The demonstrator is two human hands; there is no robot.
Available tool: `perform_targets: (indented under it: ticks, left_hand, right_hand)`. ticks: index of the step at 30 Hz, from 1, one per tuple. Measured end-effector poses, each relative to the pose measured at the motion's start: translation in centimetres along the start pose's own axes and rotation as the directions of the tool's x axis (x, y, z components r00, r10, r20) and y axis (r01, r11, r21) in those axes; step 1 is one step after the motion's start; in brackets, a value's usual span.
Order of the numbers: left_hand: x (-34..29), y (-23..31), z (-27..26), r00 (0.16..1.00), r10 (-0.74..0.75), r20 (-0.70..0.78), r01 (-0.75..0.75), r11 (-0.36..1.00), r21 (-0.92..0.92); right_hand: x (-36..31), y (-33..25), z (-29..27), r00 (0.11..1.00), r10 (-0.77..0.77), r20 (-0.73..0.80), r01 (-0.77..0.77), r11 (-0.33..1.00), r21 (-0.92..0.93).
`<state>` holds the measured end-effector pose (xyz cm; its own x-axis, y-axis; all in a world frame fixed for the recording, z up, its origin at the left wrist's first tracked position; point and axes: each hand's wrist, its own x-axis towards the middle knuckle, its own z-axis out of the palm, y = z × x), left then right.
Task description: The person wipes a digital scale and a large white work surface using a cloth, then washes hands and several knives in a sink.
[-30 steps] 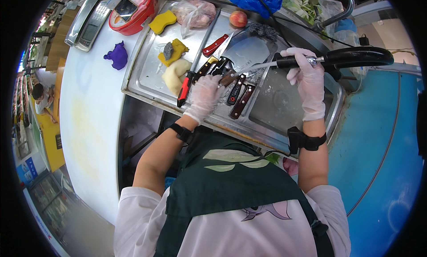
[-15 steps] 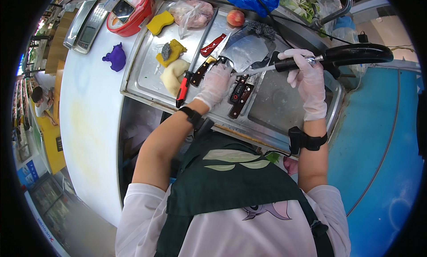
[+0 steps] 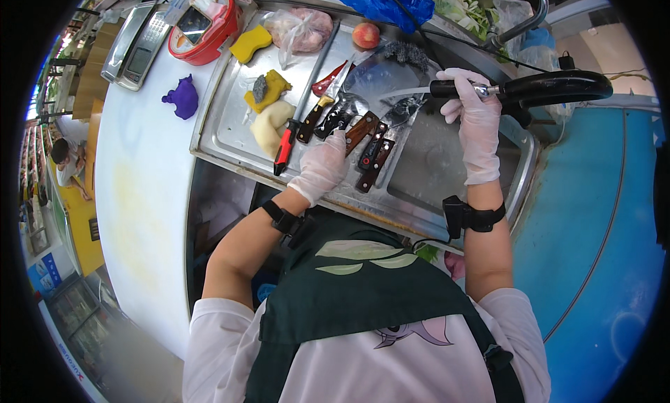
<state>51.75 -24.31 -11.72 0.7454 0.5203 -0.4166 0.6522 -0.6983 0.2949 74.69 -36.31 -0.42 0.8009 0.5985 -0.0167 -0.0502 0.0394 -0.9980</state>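
My right hand (image 3: 474, 124), in a clear glove, is wrapped round the black spray nozzle (image 3: 509, 94) of a hose. A white water jet (image 3: 405, 92) leaves its tip toward a wide cleaver blade (image 3: 380, 75). My gloved left hand (image 3: 319, 167) has its fingers curled against the ends of knife handles; which one they grip is hidden. Beside it lie a brown wooden handle (image 3: 359, 132), a black handle (image 3: 335, 120), a dark riveted handle (image 3: 375, 167) and a red-and-black handle (image 3: 286, 146). A red-handled knife (image 3: 326, 83) lies farther back.
Left on the steel sink counter (image 3: 234, 127) are a yellow sponge (image 3: 250, 44), another sponge with a scourer (image 3: 269, 89), a pale cloth (image 3: 272, 127) and bagged meat (image 3: 303, 30). A peach (image 3: 366, 35) sits behind. The basin (image 3: 433, 159) lies right; a purple cloth (image 3: 181, 97) left.
My left hand has shifted left and toward me, uncovering the brown wooden handle. My right hand and the nozzle have moved slightly left, and the jet now shows more clearly.
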Motion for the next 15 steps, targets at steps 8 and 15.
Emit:
perform_targets:
  ticks: [8, 15]
  left_hand:
    - [-2.5, -2.0, -4.5, 0.999, 0.017, -0.032, -0.030, 0.884, -0.467]
    - [-4.1, -4.7, -5.5, 0.951, 0.178, 0.253, 0.282, -0.163, -0.945]
  right_hand:
    - [1.2, 0.2, 0.1, 0.999, -0.053, -0.002, 0.053, 0.998, 0.022]
    - [1.2, 0.1, 0.5, 0.999, -0.028, 0.016, 0.027, 0.997, 0.073]
